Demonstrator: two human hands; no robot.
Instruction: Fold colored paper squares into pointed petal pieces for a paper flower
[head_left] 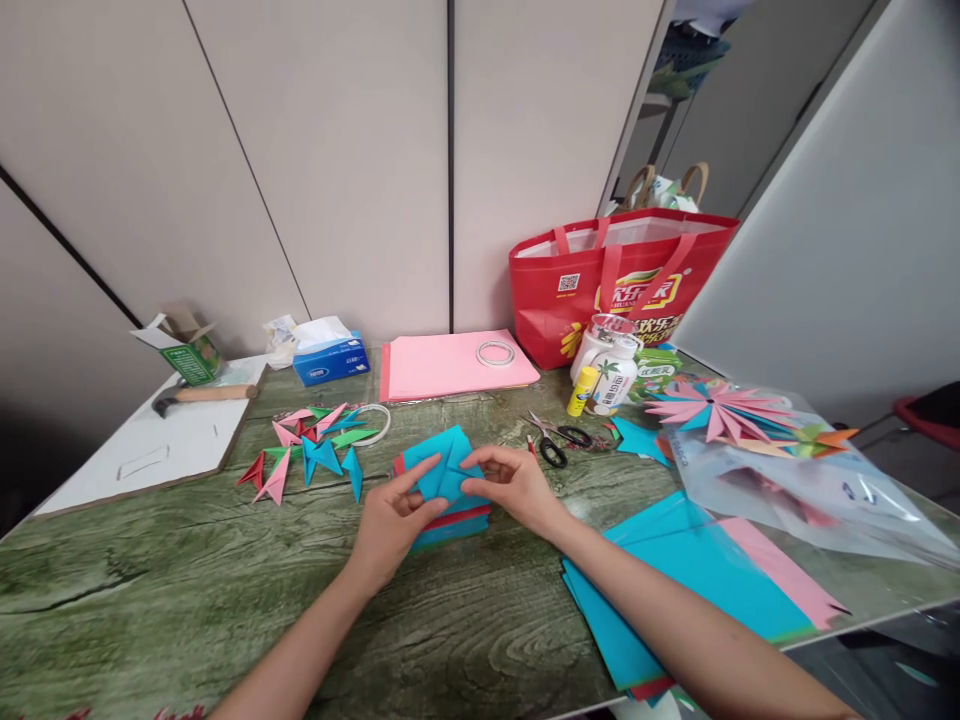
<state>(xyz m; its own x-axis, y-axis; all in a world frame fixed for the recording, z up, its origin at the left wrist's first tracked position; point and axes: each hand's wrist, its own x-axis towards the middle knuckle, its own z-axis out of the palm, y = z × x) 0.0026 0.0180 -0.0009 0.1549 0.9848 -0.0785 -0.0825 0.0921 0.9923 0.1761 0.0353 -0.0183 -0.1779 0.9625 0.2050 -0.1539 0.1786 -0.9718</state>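
My left hand (386, 522) and right hand (519, 487) pinch a folded blue paper square (448, 480), likely mid-crease; I'd align its edges next.

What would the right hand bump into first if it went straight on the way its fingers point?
Past the folded blue paper it touches, the right hand would probably meet the left hand first, across the paper; one view leaves exact heights unclear.
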